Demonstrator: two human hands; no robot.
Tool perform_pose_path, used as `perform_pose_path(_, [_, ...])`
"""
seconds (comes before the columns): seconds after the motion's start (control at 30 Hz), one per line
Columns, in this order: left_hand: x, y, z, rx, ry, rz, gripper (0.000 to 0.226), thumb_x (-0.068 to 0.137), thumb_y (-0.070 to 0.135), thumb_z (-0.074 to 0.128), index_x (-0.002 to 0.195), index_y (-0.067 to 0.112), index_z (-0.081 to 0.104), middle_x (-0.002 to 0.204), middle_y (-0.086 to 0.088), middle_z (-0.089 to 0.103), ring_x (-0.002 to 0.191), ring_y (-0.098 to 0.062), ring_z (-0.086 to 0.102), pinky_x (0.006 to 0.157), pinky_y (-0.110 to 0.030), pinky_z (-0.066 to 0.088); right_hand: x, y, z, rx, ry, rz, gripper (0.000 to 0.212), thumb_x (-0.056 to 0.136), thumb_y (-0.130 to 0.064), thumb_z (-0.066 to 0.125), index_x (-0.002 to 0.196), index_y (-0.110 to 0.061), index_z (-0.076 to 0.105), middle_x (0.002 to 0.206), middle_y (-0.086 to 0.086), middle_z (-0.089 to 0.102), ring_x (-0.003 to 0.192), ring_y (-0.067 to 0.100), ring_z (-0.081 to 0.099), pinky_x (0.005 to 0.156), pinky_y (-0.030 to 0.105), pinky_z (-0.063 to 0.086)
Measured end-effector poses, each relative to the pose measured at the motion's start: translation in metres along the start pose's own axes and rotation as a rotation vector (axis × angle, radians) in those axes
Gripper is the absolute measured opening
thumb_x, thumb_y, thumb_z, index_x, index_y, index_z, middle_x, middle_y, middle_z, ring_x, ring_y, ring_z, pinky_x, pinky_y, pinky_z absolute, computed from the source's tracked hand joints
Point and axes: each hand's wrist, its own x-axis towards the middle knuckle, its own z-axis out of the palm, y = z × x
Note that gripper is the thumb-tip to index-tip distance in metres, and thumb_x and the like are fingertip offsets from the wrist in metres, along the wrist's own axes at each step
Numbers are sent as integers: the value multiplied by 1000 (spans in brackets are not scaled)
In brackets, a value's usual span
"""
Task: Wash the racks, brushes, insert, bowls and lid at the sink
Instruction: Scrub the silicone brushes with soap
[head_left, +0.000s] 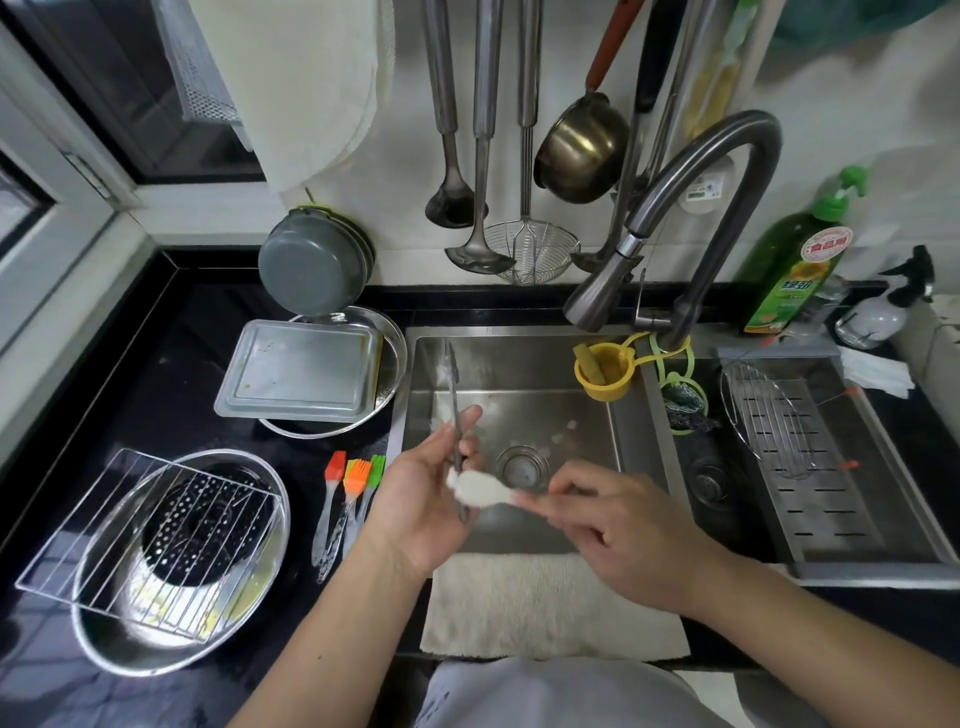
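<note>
Over the steel sink (545, 364), my left hand (415, 499) grips a thin soapy metal piece (453, 395), seen edge-on and pointing away from me. My right hand (623, 535) pinches the handle of a white scrub brush (480, 491), whose foamy head lies against that piece at my left palm. On the counter to the left, a square wire rack (150, 525) rests on a perforated insert (208, 519) inside a steel bowl (182, 649). Three silicone brushes (353, 483) lie beside the sink. A rectangular grey lid (301, 374) sits on a round steel pan (396, 353).
Grey bowls (311, 265) lean against the back wall. The faucet (602, 291) arches over the sink's back right corner, above a yellow cup (605, 374). A round wire rack (774, 421) lies in the right drain tray. Dish soap (789, 275) stands behind. A towel (550, 603) covers the front edge.
</note>
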Motion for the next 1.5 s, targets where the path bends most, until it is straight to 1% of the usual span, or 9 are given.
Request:
perform_pose_path(0.23, [-6,-8,13,-114,-39,-47,37,108,17,44,135,6,66,80,-4,60,74,-17,57,88,-33,45,14,4,0,-80,57,33,57,91,-2,65,137,-36,61,92,-12,53,65,3,39,55,12,27])
perform_pose_path(0.37, [-6,-4,12,-123,-15,-62,36,101,14,56,134,6,69,88,-4,64,82,-18,61,95,-34,48,-1,-4,0,-29,-57,-87,51,94,-8,63,137,-36,61,94,-11,56,68,-1,35,57,9,26])
perform_pose_path(0.57, [-10,-7,15,-129,-78,-36,42,103,10,47,141,0,60,104,-13,65,99,-26,62,97,-39,52,14,17,-2,-105,55,39,56,94,-7,63,138,-40,58,92,-14,52,64,5,42,52,22,39])
perform_pose_path(0.7, [-10,-1,15,-86,-68,-32,41,104,19,46,133,-3,66,107,-13,70,108,-29,66,106,-40,49,1,9,6,-48,-33,-5,52,97,-11,59,140,-40,57,92,-14,52,64,5,43,52,24,42])
perform_pose_path(0.9, [-7,-4,5,46,-40,32,31,106,3,44,127,0,66,88,-9,64,79,-18,66,78,-28,61,5,20,-3,-79,76,-21,48,98,-15,53,140,-38,58,93,-12,54,64,5,43,51,21,40])
perform_pose_path(1.0, [-6,-3,2,154,-47,46,30,103,-1,46,126,1,65,89,-8,64,72,-13,60,62,-20,53,16,24,-13,-41,200,96,50,98,-13,59,140,-40,55,94,-13,55,66,6,51,54,24,47])
perform_pose_path(1.2, [-16,-6,7,396,-89,56,35,102,-10,45,128,-3,66,92,-6,68,71,-11,55,59,-20,43,40,33,-26,-173,236,235,47,100,-18,58,141,-41,54,95,-20,49,68,-1,47,58,23,45])
perform_pose_path(1.37, [-18,-6,3,433,-58,53,30,102,-11,44,120,-1,66,87,-6,69,67,-13,51,56,-20,42,10,9,-11,-122,-16,67,54,94,-7,60,141,-34,57,91,-11,52,61,6,43,48,21,39])
perform_pose_path(1.5, [-21,-11,4,446,-81,19,36,102,-10,44,126,1,68,89,-6,67,67,-12,51,57,-19,43,30,37,-26,-225,163,199,52,98,-12,60,141,-40,54,91,-17,49,62,3,44,52,17,38])
